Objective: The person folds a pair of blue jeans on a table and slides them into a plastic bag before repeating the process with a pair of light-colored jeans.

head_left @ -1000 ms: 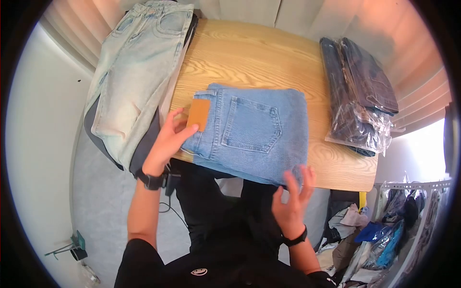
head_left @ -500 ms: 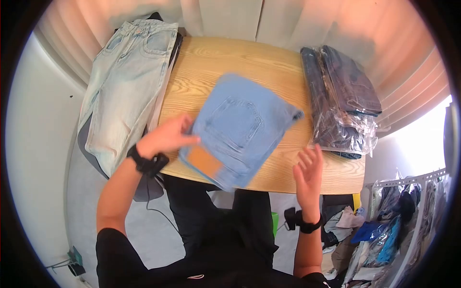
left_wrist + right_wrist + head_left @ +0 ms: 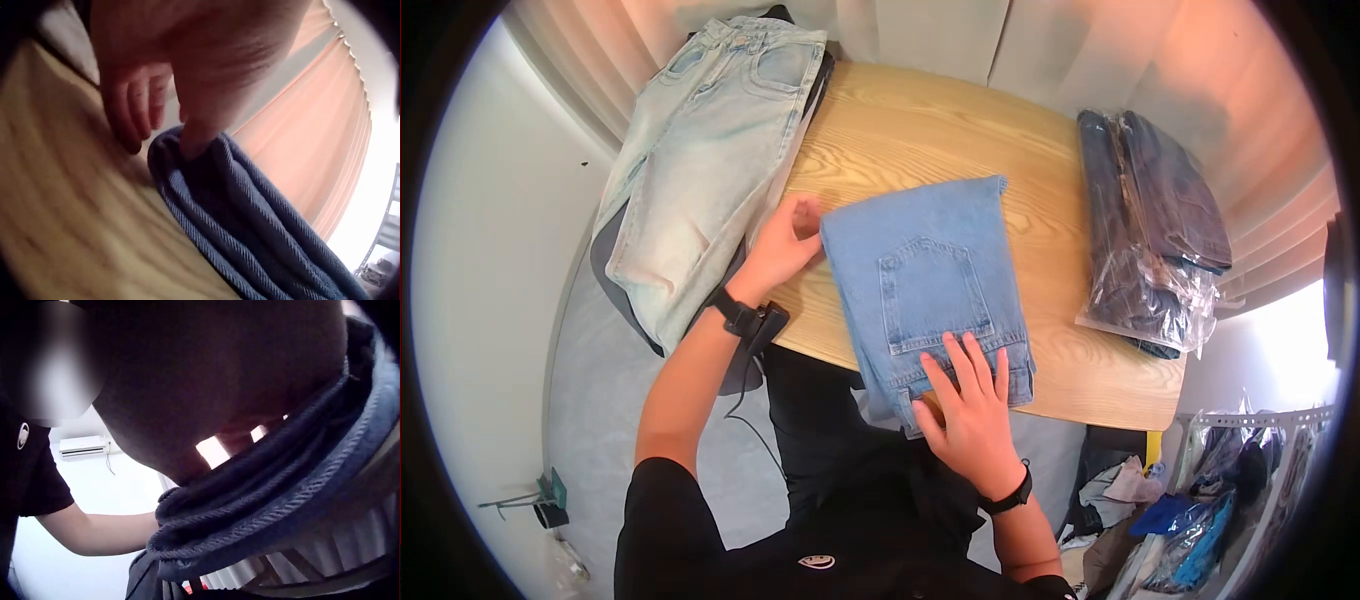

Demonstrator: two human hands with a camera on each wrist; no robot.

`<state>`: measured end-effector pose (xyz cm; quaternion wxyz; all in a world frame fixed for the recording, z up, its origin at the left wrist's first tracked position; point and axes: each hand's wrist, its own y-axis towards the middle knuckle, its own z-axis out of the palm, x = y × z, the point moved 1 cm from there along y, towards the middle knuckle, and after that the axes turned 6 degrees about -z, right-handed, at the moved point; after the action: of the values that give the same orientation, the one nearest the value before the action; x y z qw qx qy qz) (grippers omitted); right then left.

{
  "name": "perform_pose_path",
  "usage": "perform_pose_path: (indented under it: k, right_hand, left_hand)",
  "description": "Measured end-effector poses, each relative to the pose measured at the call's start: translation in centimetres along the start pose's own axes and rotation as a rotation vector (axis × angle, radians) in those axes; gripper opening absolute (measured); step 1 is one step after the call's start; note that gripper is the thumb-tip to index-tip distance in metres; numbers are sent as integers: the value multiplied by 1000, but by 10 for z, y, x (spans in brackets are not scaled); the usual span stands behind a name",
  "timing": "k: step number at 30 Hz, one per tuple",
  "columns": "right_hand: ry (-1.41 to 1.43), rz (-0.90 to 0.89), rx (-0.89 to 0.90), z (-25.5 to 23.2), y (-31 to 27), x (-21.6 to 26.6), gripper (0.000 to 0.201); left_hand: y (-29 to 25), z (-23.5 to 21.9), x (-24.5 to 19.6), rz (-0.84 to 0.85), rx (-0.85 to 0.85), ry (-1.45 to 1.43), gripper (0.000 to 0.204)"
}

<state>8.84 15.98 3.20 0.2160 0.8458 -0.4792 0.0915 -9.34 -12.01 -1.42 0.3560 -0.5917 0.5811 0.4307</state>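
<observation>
The folded blue jeans point(image 3: 935, 280) lie on the tabletop point(image 3: 920, 130), back pocket upward, and their waistband end reaches over the near edge. The step in hand seems to me the placing and neatening of this folded piece. The two hands are apart from each other. The right hand point(image 3: 975, 420) is laid on the waistband end of the jeans, fingers straight and spread, not closed around anything. The left hand point(image 3: 780, 250) is at their far left corner; its thumb meets the folded layers, while its other fingers are loosely bent beside them, so I see no firm pinch. Left of the jeans are pale jeans point(image 3: 700, 160); well to their right are dark jeans in clear plastic point(image 3: 1155, 220). In my judgement, the next move calls for both hands to keep the layers even, with some support under the overhanging waistband.
</observation>
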Motion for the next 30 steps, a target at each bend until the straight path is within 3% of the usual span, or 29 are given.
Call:
perform_pose_path:
  k: [3, 9, 15, 18, 21, 24, 26, 28, 30]
  right_hand:
    - [-4, -9, 40, 0, -2, 0, 48]
    - [-30, -15, 89, 2, -7, 2, 53]
    - [-8, -23, 78, 3, -13, 5, 55]
    - [74, -56, 70, -6, -15, 7, 57]
    - [184, -119, 153, -29, -13, -3, 57]
    - [508, -67, 134, -63, 3, -20, 57]
    - [493, -141, 163, -84, 30, -29, 57]
    - [499, -215, 230, -99, 65, -36, 58]
    - [375, -290, 331, -84, 103, -55, 65]
  left_hand:
    - [11, -3, -16, 322, 125, 217, 12]
    - [23, -1, 1, -14, 114, 144, 7]
    - [26, 5, 15, -49, 10, 152, 12]
    - [32, 0, 18, -259, 168, 6, 10]
    - [37, -21, 46, 67, -88, -62, 21]
    - [-11, -16, -19, -11, -26, -10, 34]
    - [-50, 11, -59, 235, 36, 357, 47]
    - [-75, 31, -60, 270, 153, 571, 74]
    - [-90, 47, -74, 204, 246, 708, 94]
